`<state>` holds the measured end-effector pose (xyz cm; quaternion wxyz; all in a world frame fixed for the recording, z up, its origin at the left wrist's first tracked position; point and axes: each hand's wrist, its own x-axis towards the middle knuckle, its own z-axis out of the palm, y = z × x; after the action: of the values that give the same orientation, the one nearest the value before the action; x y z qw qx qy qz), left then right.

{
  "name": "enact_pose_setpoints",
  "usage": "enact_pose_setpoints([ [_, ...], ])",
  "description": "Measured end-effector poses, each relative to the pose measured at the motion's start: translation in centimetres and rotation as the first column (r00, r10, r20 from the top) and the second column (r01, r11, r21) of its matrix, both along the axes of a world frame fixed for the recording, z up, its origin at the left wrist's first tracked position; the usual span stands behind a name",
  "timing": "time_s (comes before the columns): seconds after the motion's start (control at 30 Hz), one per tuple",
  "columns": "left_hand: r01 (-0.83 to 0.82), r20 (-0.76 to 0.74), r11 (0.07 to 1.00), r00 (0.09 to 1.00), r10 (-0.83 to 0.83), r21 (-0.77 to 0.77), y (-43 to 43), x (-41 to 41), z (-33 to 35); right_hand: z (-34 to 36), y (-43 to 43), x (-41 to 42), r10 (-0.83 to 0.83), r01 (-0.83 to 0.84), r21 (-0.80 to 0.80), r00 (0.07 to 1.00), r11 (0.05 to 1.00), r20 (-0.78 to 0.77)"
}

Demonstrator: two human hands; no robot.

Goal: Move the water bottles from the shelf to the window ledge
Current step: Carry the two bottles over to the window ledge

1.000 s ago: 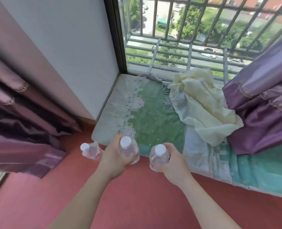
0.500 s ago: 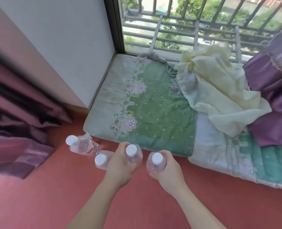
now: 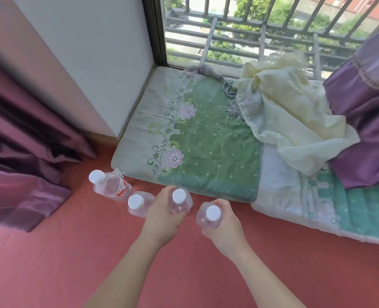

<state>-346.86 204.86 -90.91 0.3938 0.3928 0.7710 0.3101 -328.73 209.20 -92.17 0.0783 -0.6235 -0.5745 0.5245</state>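
Four in cluster over red surface [image 3: 50, 263], just short of green cushion [image 3: 206, 141] front edge. Rightmost water bottle [image 3: 207, 216] wrapped by right hand [image 3: 224, 225]. Next bottle [image 3: 179, 201] wrapped by left hand [image 3: 162, 218]. Third bottle [image 3: 137, 204] against that hand, tilted bottle [image 3: 113, 187] touching it; whether held, cannot tell. Cream cloth [image 3: 290, 121], purple curtain [image 3: 366, 130] on cushions, right.

Four water bottles [image 3: 113, 187], two hands [image 3: 164, 216], two quilted mats [image 3: 206, 147], one cream cloth [image 3: 290, 130], two purple curtains [image 3: 366, 121].
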Motion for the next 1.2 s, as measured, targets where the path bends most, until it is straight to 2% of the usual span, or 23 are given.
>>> enact_pose_setpoints([
  [0.37, -0.011, 0.024, 1.0, 1.0, 0.011, 0.018, -0.4, 0.3, 0.7, 1.4, -0.3, 0.7, 0.023, -0.023, 0.034, 1.0, 0.999, -0.014],
  [0.57, 0.013, -0.016, 1.0, 1.0, -0.013, -0.012, -0.2, 0.8, 2.0, 2.7, -0.3, 1.8, 0.045, -0.045, 0.05, 0.999, 0.998, -0.004],
  [0.73, 0.007, -0.048, 0.998, 0.999, -0.005, 0.056, -0.1, 1.7, 5.1, 5.3, -0.3, 2.5, 0.077, -0.077, 0.059, 0.997, 0.995, 0.008],
  [0.97, 0.033, -0.131, 0.998, 0.991, -0.026, 0.047, -1.5, 1.4, 13.6, 13.9, -0.2, 3.2, 0.15, -0.151, 0.025, 0.988, 0.988, 0.02],
  [1.2, 0.132, -0.238, 0.991, 0.962, -0.13, -0.011, -2.5, 0.8, 28.7, 29.4, -0.7, 3.6, 0.192, -0.192, 0.018, 0.981, 0.981, 0.023],
])
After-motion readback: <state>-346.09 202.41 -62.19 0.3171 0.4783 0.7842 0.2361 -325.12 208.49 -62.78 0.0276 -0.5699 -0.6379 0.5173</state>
